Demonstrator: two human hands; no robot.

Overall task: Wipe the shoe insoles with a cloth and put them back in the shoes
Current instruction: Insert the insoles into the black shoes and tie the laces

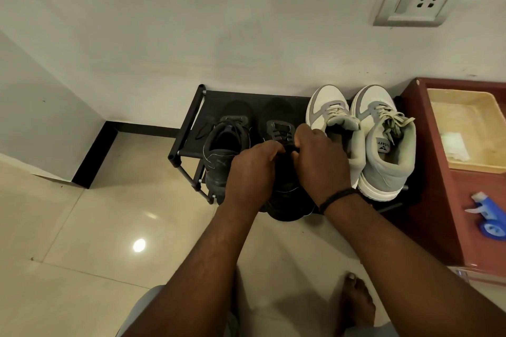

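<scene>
Centre left of the frame: a black shoe rack [191,117] stands against the wall, bearing two pairs. Leftmost black shoe [223,156] sits on the rack, opening upward, untouched. Beside it, at centre, the second black shoe [282,200] is under both hands. Left hand [250,172] has fingers curled, gripping the shoe's opening edge; right hand [319,161], wrist banded, likewise pinches the opening near the tongue. Insoles cannot be made out. Right of centre: a pair of grey-white sneakers [383,145] on the rack. Far right: a red cabinet [438,186] carrying a wooden tray [476,165] with a white cloth [456,145] inside, and a blue spray bottle [490,219].
</scene>
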